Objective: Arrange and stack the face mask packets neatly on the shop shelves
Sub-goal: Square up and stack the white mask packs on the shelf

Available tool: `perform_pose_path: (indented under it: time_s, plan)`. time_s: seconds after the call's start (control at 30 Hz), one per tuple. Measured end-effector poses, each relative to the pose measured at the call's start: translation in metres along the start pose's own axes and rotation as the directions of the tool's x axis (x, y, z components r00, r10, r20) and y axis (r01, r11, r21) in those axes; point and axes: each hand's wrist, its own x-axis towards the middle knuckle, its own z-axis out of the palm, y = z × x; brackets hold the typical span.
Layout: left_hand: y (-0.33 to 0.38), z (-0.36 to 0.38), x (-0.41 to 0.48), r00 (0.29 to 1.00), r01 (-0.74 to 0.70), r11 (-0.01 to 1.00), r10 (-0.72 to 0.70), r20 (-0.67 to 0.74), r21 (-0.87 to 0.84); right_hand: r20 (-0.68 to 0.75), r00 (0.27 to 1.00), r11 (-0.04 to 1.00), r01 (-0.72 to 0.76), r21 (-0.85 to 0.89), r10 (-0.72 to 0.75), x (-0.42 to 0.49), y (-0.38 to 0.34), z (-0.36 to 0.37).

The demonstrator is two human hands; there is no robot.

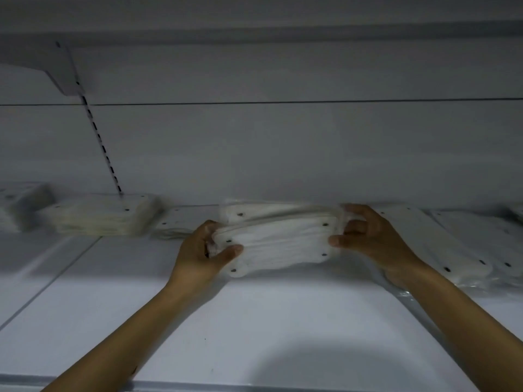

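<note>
Face mask packets [278, 244] sit bunched between both hands near the back of a white shop shelf [254, 321], the single head view looking forward and slightly down at them. The bundle is a thick stack of white masks with small dark dots near the corners, its front edge wavy and overhanging toward the viewer.

The left hand [205, 254] clasps the stack's left end, thumb laid across the top front corner and fingers tucked behind and under; its grip is closed around that end. The right hand [368, 239] clasps the right end, thumb pointing inward on the top face, fingers curled over the far edge; its grip is likewise closed on the stack. Both bare forearms reach in from the lower corners.

Behind the held bundle another layer of white masks [254, 213] lies against the grey back panel [283, 151]. To the left, a separate neat pile [99, 217] rests on the shelf, blurred, with a further blurred pile at the far left edge. To the right, loose masks [464, 250] lie spread flat, some in clear plastic wrap [407, 295]. A slotted upright strip [99, 134] runs up the back panel to a bracket [63, 72].
</note>
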Motion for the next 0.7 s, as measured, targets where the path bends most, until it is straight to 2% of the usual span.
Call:
perform_pose_path:
  time_s: [0.17,0.27,0.37,0.47,0.53,0.6,0.7]
  plan:
    - [-0.012,-0.006,0.004,0.989,0.137,0.966,-0.12,0.089,-0.219,0.064,0.998,0.997,0.017,-0.078,-0.012,-0.002,0.004,0.006]
    - [-0.01,-0.005,0.001,0.976,0.189,0.968,-0.165,0.145,-0.168,0.142,0.988,0.997,-0.058,-0.055,0.066,-0.01,0.009,0.012]
    - [-0.008,-0.005,0.002,0.987,0.144,0.983,-0.135,0.088,-0.115,0.137,0.989,0.998,-0.05,-0.033,0.054,-0.01,0.012,0.017]
    - [-0.009,-0.006,0.002,0.991,0.115,0.988,-0.106,0.087,-0.108,0.207,0.977,0.998,-0.045,-0.049,0.054,-0.013,0.011,0.022]
    - [-0.01,-0.005,-0.004,0.986,0.144,0.983,-0.134,0.095,-0.113,0.185,0.98,0.997,-0.069,-0.036,0.075,-0.015,0.013,0.024]
    - [-0.008,-0.006,-0.01,0.986,0.152,0.988,-0.151,0.074,-0.006,0.144,0.985,0.995,-0.086,-0.046,0.092,-0.017,0.011,0.023]
    - [-0.008,-0.006,-0.019,0.976,0.145,0.985,-0.157,0.15,0.09,0.152,0.986,0.995,-0.048,-0.085,0.061,-0.02,0.007,0.026]
